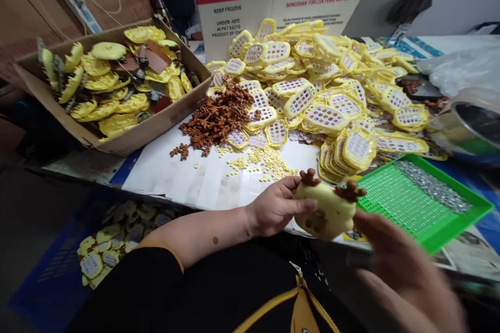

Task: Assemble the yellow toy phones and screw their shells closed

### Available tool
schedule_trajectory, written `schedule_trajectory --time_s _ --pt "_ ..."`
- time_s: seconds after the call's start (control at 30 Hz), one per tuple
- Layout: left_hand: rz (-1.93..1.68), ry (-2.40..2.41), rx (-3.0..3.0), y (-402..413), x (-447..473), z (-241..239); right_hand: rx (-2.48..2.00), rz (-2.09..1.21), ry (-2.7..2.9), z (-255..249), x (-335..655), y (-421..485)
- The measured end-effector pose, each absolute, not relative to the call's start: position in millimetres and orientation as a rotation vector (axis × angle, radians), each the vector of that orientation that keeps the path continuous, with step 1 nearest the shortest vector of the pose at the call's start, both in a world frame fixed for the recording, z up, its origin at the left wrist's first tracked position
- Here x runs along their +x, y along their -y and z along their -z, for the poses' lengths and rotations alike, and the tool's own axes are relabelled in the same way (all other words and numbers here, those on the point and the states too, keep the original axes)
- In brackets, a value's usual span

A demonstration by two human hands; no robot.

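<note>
My left hand (275, 208) grips a pale yellow plastic toy shell (326, 208) by its left side, thumb on the face toward me. Two brown antler pieces (349, 192) stand up from the shell's top edge. Close by the shell's right side is my right hand (406, 270), smeared by motion. One of its fingers reaches to the shell's edge, but whether it touches I cannot tell. Something dark and blurred shows near its thumb; its kind is unclear. Beyond the shell lie small yellow pieces (269, 162) and a heap of brown antler pieces (219, 114).
A green tray (406, 213) holding small metal screws (433, 187) stands at right. Yellow shells with holed faces (324, 114) pile up behind. A cardboard box (156, 130) of shells with wired parts is at left. Below sits a blue crate (42, 270). Tape rolls (469, 125) lie far right.
</note>
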State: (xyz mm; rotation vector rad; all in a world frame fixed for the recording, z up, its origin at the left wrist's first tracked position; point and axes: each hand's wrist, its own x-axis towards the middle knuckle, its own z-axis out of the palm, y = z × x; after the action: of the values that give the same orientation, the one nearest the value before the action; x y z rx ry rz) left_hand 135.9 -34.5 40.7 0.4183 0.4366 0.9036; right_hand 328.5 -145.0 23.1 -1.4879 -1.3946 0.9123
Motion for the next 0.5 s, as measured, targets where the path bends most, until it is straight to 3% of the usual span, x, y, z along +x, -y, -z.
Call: schedule_trajectory --time_s 0.17,0.3,0.5 --pt "-0.883 -0.601 0.685 38 101 -41 -1.244 -1.208 1.309 10 272 94" --pt "-0.946 -0.79 0.761 36 72 -30 -1.262 -1.136 1.453 7 254 82" --pt "-1.0 -0.687 0.758 25 41 -22 -1.36 -1.003 1.811 -8 227 57"
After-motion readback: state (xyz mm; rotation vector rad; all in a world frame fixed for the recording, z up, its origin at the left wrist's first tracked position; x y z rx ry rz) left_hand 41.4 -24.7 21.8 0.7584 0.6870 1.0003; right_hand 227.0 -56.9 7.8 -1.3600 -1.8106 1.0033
